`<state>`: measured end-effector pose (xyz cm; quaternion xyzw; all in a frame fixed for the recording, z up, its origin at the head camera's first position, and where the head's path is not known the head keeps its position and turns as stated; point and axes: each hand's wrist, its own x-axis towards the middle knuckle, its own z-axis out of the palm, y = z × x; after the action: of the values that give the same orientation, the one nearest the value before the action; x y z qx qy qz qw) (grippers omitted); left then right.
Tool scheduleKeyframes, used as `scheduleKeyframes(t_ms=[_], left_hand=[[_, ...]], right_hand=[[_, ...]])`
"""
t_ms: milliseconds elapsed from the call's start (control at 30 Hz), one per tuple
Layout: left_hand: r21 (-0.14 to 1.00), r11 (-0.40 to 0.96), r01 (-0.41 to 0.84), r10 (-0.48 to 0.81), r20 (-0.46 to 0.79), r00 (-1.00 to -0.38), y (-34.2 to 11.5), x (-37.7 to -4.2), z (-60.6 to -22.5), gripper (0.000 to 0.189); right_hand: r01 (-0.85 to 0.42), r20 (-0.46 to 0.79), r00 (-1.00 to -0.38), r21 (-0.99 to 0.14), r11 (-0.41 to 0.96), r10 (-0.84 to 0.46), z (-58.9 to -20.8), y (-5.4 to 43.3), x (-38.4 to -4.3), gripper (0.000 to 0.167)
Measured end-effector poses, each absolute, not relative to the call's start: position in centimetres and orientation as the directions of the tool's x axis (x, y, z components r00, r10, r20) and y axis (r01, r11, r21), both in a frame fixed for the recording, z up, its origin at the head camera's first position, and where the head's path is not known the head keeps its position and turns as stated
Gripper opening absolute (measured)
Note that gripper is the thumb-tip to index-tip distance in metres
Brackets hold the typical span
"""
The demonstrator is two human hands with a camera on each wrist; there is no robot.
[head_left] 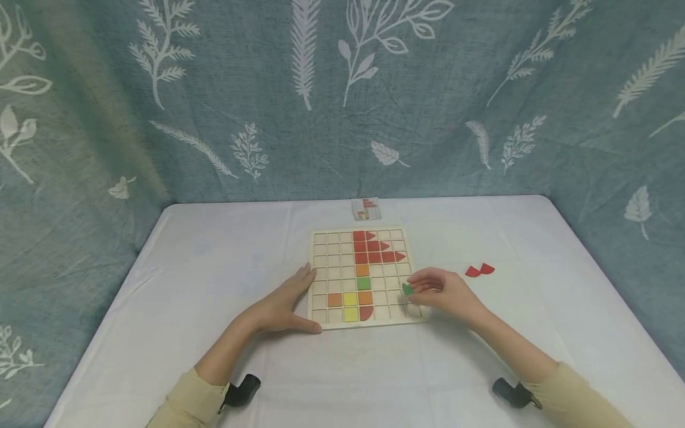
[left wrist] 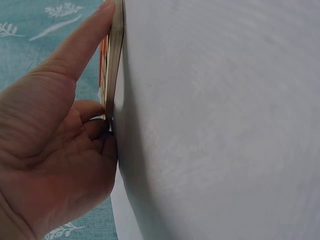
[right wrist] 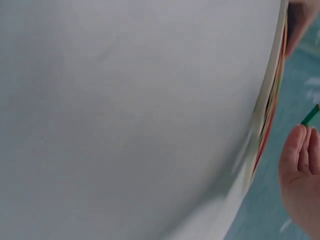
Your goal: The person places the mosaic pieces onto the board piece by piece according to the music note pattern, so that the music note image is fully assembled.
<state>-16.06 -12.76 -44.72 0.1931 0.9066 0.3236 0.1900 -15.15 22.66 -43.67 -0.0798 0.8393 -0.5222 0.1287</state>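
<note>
A wooden grid board lies on the white table, with red, orange, green and yellow pieces set in some squares. My left hand rests against the board's left side, thumb at the near corner and fingers extended along the edge. In the left wrist view the thumb touches the board's edge. Over the board's right part, my right hand pinches a green piece between thumb and fingers. Only the tip of this green piece shows past the fingers in the right wrist view.
Two red rounded pieces lie on the table right of the board. Behind the board is a small pattern card with a coloured figure. A blue-green leaf-print curtain hangs at the back and sides of the white-covered table.
</note>
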Motion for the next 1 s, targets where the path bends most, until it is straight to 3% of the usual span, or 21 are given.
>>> scheduleKeyframes(t_ms=[367, 667, 1000], left_hand=[[0.681, 0.692, 0.24, 0.502, -0.216, -0.837, -13.2, -16.2, -44.4, 0.118], [0.702, 0.661, 0.265, 0.539, -0.198, -0.819, -13.4, -16.3, -44.3, 0.116], [0.7, 0.663, 0.265, 0.539, -0.2, -0.818, -13.6, -16.3, -44.4, 0.116]], right_hand=[[-0.298, -0.034, -0.845, -0.8, 0.521, -0.534, -43.7, 13.4, -15.3, 0.022], [-0.518, 0.029, -0.754, -0.639, 0.568, -0.656, -43.7, 10.2, -15.4, 0.016], [-0.574, 0.098, -0.735, -0.615, 0.54, -0.671, -43.9, 9.9, -15.4, 0.009]])
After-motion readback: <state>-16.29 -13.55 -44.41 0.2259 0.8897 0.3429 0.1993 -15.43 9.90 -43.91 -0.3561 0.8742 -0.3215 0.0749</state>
